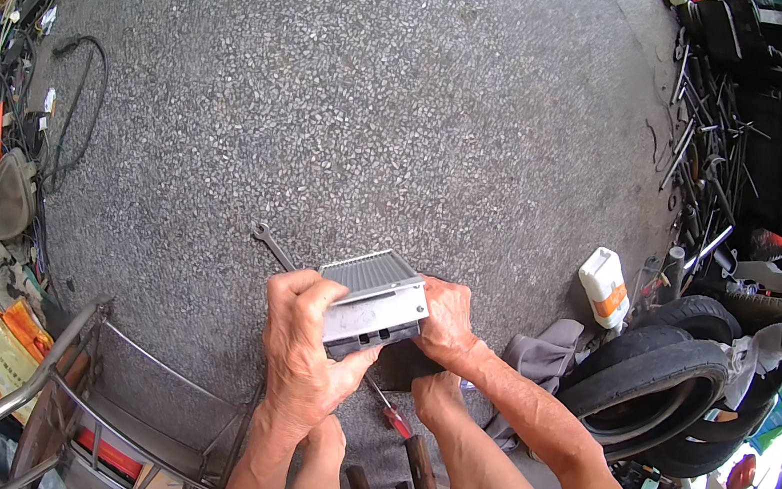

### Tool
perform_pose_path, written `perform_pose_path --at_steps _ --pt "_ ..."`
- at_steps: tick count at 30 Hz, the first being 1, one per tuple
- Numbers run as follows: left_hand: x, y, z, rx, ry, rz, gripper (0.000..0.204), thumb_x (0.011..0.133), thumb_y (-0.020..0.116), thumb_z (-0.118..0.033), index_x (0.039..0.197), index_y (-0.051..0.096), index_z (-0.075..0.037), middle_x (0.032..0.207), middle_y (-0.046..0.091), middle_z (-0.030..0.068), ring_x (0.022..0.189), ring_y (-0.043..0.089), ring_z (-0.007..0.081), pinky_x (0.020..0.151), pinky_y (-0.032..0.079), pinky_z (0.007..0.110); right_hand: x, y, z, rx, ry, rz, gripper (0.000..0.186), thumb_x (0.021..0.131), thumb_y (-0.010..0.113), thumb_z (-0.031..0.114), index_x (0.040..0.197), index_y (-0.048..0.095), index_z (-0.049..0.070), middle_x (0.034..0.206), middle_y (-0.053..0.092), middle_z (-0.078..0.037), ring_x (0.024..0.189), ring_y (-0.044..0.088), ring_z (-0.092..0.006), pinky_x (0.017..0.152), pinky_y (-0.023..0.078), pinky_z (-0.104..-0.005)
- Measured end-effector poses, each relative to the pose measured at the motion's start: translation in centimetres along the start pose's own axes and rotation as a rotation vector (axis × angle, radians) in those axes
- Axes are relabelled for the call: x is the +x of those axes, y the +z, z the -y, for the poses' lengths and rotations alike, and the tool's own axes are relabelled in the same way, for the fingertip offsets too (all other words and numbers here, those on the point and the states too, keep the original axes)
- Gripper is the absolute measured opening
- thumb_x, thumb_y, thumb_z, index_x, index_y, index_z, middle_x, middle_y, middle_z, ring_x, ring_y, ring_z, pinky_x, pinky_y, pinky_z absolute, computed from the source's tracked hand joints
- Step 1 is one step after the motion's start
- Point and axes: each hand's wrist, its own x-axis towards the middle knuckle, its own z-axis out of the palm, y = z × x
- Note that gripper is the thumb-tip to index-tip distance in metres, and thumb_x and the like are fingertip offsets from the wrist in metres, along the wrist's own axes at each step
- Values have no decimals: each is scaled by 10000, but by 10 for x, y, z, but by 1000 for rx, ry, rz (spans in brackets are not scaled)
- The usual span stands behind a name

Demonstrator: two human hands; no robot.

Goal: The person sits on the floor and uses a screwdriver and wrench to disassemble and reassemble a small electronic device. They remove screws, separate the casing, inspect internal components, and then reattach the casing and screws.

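Observation:
Between my two hands is a silver-grey metal box (375, 308) with a ribbed, finned top and a plain side plate with dark slots along its lower edge. My left hand (304, 338) grips its left end, thumb beneath and fingers over the near edge. Closed round the right end is my right hand (446, 316), its fingertips partly hidden behind the box. An open-ended wrench (274, 244) lies on the ground just beyond my left hand. Below the box, between my legs, is a screwdriver (397, 422) with a red handle.
A tubular metal frame (35, 394) stands at my left. Tyres (643, 384), grey cloth (542, 353) and a white bottle (604, 287) with an orange label are on the right. Metal rods (695, 138) pile up far right; cables (78, 107) and clutter line the left.

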Motion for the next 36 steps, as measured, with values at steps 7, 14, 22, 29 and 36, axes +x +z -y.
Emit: perform_pose_path --at_steps 7,14,22,29,36 --pt "-8 3 -1 17 -3 -2 785 500 903 -8 1178 515 -88 1131 516 149 1002 552 338 835 488 447 3 -7 5 31 22 27 284 696 762 151 879 555 83 803 618 -87 793 652 -338 666 511 -460" --pt "0 3 1 -9 61 -3 803 469 875 39 1182 524 -74 1147 593 140 1019 563 357 846 498 468 3 -5 1 75 -6 9 271 705 752 144 877 553 80 797 612 -90 786 648 -344 664 510 -461" --pt "5 2 4 -64 -14 14 767 541 927 -22 1179 503 -68 1135 572 131 1020 577 285 875 503 410 5 -8 4 63 -14 -19 233 741 733 154 855 546 76 770 602 -94 745 647 -340 623 504 -458" --pt "22 1 10 -291 -267 -75 939 614 970 -123 1342 385 -21 1224 534 187 1121 599 262 956 526 398 11 -1 7 -45 31 -87 428 899 708 418 699 553 73 642 605 -108 609 647 -337 517 487 -452" --pt "38 -5 22 -354 -454 -170 913 617 959 -109 1325 390 -14 1250 524 176 1134 575 258 969 513 398 14 -5 10 -22 80 -29 462 904 703 423 656 538 70 617 575 -118 599 633 -343 510 469 -450"
